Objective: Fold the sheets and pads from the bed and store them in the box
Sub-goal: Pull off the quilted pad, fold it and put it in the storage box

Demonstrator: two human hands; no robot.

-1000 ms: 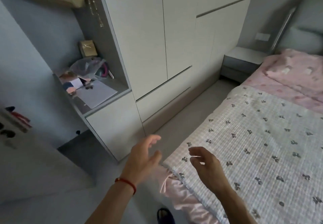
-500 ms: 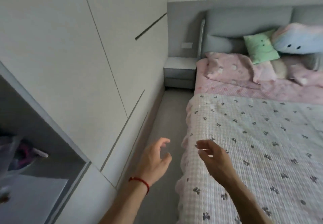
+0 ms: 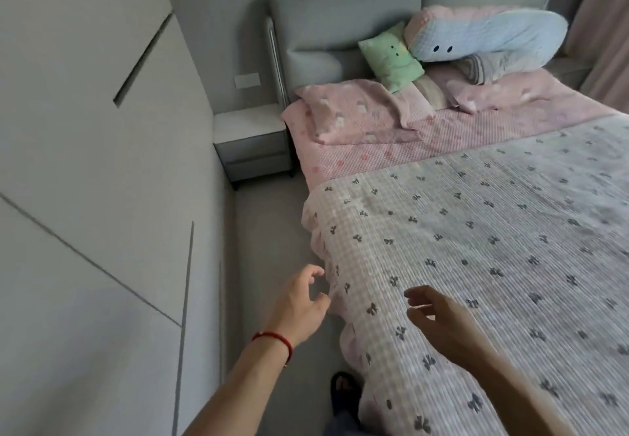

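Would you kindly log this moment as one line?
stage: reaching | left hand: open, at bow-print pad edge | right hand: open, over pad | box: unseen

grey nightstand (image 3: 250,136) beside wardrobe (image 3: 85,163); green pillow (image 3: 391,57) against headboard (image 3: 340,16).

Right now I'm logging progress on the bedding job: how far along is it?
Nothing looks done: the bow-print pad lies spread flat over the pink sheet, and the pillows are at the headboard. In hand: the left hand and right hand reach toward the pad's near edge, holding nothing. Folding and storing remain; no box is in view.
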